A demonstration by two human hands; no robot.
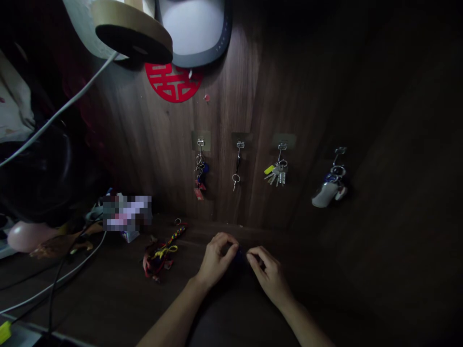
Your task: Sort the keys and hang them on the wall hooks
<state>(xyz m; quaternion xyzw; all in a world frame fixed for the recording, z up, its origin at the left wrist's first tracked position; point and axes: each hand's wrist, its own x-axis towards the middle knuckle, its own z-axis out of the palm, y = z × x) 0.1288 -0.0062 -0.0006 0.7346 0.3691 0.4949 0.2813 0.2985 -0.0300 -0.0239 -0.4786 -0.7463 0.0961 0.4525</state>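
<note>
In the head view, my left hand (219, 254) is over the dark wooden surface, thumb and forefinger pinched together. A small dark blue thing (239, 256) hangs at those fingertips; its kind is lost in the dim light. Just to the right, my right hand (266, 272) also has its thumb and forefinger closed in a pinch. What it holds, if anything, is too small and dark to make out. Left of my hands lies a tangle of red and yellow cords (159, 258) with a braided strap (178, 233) and a metal ring (177, 221).
On the wooden wall hang a key bunch with red tags (199, 178), a lone key ring (236, 179), a bunch with a yellow tag (278, 173) and keys with a white fob (325, 194). White cable (72, 271) and clutter fill the left. A round base (133, 31) juts in above.
</note>
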